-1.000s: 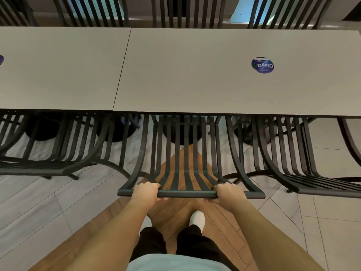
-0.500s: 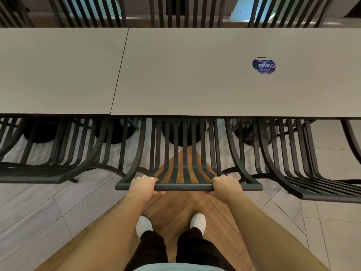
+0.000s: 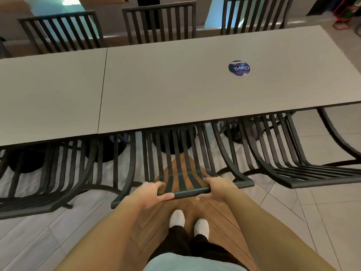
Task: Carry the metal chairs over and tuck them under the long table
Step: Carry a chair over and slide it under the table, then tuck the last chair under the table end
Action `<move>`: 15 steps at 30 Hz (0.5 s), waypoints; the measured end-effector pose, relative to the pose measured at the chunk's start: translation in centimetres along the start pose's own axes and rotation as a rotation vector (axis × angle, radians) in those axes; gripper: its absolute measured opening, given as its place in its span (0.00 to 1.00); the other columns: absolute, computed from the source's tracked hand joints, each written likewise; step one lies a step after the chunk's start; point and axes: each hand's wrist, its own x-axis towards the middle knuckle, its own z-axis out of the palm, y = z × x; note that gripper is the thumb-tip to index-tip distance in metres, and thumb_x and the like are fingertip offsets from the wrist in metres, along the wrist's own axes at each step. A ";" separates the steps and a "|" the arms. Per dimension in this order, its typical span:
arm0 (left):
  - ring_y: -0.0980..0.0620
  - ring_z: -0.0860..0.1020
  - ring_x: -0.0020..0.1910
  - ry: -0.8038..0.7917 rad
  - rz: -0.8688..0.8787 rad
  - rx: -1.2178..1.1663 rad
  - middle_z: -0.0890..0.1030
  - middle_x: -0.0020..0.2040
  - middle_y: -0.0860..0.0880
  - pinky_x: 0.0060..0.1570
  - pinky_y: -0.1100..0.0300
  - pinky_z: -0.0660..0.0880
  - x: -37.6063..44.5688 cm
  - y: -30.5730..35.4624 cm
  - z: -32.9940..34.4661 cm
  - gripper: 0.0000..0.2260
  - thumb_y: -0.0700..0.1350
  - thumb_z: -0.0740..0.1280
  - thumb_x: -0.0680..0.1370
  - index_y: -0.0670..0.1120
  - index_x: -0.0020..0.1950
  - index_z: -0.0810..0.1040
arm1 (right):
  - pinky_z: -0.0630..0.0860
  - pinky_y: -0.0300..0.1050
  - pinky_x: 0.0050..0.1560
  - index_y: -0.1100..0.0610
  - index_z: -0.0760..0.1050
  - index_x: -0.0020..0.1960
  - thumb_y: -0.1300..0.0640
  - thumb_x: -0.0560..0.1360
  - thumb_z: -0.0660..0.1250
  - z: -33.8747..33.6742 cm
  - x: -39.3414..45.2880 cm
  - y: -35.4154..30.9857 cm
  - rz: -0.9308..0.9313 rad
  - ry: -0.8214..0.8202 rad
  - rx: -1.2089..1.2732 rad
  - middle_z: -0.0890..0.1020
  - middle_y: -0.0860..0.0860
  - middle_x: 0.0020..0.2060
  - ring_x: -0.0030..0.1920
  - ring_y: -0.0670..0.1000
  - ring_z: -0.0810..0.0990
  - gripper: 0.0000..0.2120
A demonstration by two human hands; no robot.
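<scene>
left chair (image 3: 58, 173) seen tucked under worktop (image 3: 175, 90). left hand (image 3: 150, 194) closed around top rail of middle chair (image 3: 181, 173), fingers wrapped over rail. right hand (image 3: 216, 187) likewise clamped on same rail. middle chair's seat lodged under worktop edge, back tilted toward person. right chair (image 3: 293, 165) tucked alongside. round sticker (image 3: 239, 68) noted on worktop.

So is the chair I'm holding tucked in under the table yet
Mostly in. The chair's seat slats run under the table edge; only the backrest sticks out, both hands gripping it.
</scene>
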 end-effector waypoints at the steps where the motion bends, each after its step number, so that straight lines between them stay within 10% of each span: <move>1: 0.48 0.74 0.70 0.015 0.033 -0.002 0.74 0.73 0.47 0.68 0.51 0.74 0.2 0.8 -0.6 0.40 0.75 0.59 0.76 0.53 0.81 0.64 | 0.78 0.52 0.60 0.47 0.71 0.71 0.25 0.70 0.66 -0.5 -0.5 0.1 0.026 0.021 0.110 0.80 0.48 0.61 0.59 0.52 0.79 0.38; 7: 0.51 0.80 0.61 0.116 0.204 0.085 0.81 0.65 0.48 0.62 0.54 0.77 2.8 9.2 -4.4 0.21 0.59 0.60 0.85 0.50 0.74 0.74 | 0.80 0.51 0.47 0.49 0.78 0.55 0.41 0.82 0.60 -5.2 -3.6 6.3 0.214 0.326 0.293 0.82 0.46 0.43 0.44 0.48 0.80 0.13; 15: 0.55 0.80 0.47 0.175 0.388 0.117 0.83 0.53 0.52 0.51 0.55 0.79 6.7 24.0 -5.4 0.15 0.56 0.60 0.86 0.51 0.65 0.80 | 0.77 0.51 0.48 0.51 0.77 0.52 0.47 0.84 0.60 -10.1 -6.9 19.7 0.318 0.425 0.292 0.82 0.50 0.43 0.44 0.53 0.79 0.11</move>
